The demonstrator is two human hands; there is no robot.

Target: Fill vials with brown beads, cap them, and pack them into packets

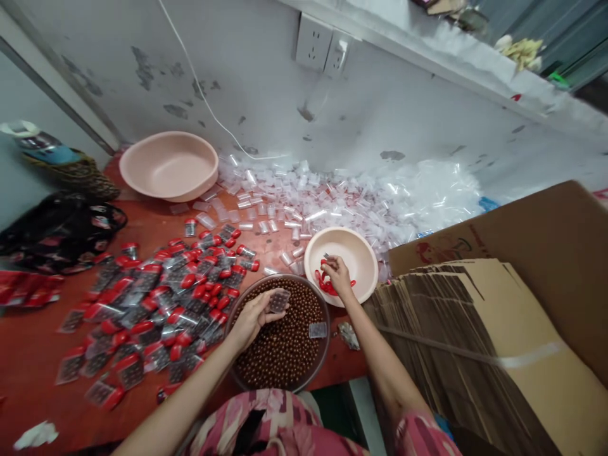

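Note:
Over a large round bowl of brown beads, my left hand holds a small clear container with dark beads inside. Another clear container lies on the beads at the right. My right hand is above a cream bowl with red caps in it. Its fingers are pinched together near a small red and grey piece; what exactly they grip is too small to tell. Filled containers with red caps lie piled on the red table at the left.
Many clear empty containers are heaped along the wall. A pink basin stands at the back left, near a black patterned bag. Stacked cardboard and a large carton bound the right side.

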